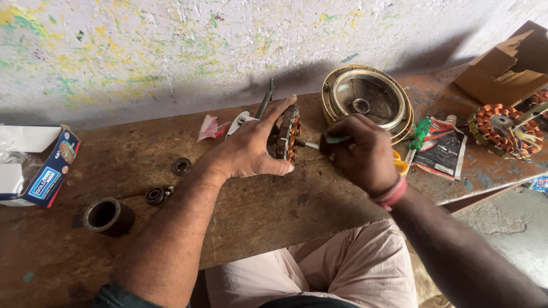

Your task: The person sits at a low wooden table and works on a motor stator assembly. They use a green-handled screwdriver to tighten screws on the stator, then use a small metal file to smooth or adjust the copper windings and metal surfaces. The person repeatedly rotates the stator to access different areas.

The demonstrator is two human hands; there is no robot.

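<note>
Steadying a stator (287, 132) on edge on the worktop (240, 199), the left hand (251, 149) grasps it, fingers spread over the top and thumb low at the front. Right hand (361, 149) is clenched round a screwdriver (313, 145), green handle mostly hidden in the fist, shaft tip touching the stator's centre. Step in hand looks like prying or pushing at the hub, judging by the tip's line. Next move calls for a firm left-hand hold so the stator doesn't tip, and straight pressure along the shaft; a slip could scrape the copper windings. Near the left forearm: two bearings (181, 166) (155, 195) and a metal sleeve (107, 216). Behind the right hand: round metal cover (368, 102), spare green screwdriver (420, 134), second stator (505, 132) at far right, cardboard box (505, 68)
</note>
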